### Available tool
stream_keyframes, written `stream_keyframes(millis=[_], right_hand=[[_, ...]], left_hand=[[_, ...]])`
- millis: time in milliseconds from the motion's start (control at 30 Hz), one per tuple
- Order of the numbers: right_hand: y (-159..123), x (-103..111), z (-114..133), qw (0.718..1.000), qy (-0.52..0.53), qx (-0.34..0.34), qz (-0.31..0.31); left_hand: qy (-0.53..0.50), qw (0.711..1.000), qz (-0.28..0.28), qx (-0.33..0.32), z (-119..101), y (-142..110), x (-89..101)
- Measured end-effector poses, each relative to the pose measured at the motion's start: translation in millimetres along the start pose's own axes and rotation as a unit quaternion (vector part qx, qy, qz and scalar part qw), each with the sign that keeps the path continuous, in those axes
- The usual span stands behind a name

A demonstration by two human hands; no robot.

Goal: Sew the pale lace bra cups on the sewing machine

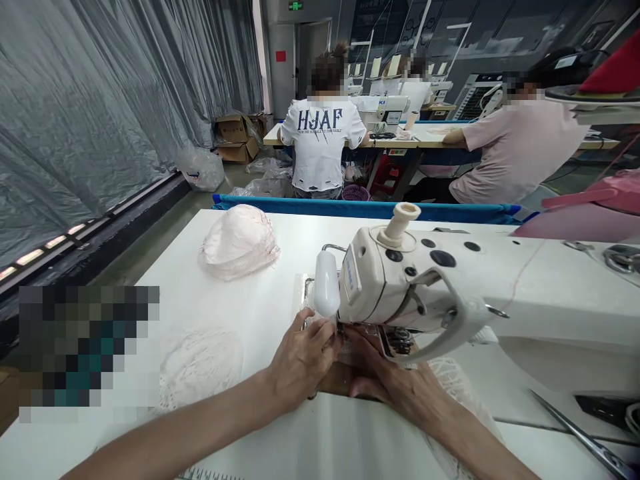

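Note:
A white sewing machine (370, 280) stands over the table, and both my hands are at its needle area. My left hand (306, 360) is just left of the needle, its fingers curled and pressed together on pale cloth that shows only in part. My right hand (400, 383) reaches under the machine head with fingers stretched out and lying flat; the machine hides some fingertips. White lace fabric (457, 383) emerges beside my right wrist and trails toward the front edge. A white lamp (327, 283) hangs right above my left fingers and covers part of the stitching spot.
A pale cup-shaped cloth piece (239, 241) sits at the back left of the table (170, 267). Nearer lies a flat lace piece (200, 367). Scissors (583, 427) rest at the right. Beyond a blue cloth edge (360, 208), people sit at other machines.

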State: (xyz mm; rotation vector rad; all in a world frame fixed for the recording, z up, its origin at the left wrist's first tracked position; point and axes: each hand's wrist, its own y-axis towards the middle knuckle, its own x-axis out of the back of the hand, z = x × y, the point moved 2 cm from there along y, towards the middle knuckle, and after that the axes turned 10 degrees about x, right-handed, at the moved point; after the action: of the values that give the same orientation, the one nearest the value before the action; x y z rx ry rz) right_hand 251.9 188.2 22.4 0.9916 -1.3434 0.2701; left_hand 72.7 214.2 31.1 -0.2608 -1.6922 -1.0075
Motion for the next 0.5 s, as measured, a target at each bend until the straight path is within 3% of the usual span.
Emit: stream_keyframes(millis=[200,500], right_hand=[[-2.8,-0.2,-0.8,1.000,0.000,0.000,-0.002],[4.1,20.2,18.1,0.997,0.063,0.034,-0.019]], left_hand=[[0.023,1.000,-0.001,-0.004,-2.2,0.0,2.3],[0.020,0.999,-0.005,-0.031,-12.2,-7.7,10.8]])
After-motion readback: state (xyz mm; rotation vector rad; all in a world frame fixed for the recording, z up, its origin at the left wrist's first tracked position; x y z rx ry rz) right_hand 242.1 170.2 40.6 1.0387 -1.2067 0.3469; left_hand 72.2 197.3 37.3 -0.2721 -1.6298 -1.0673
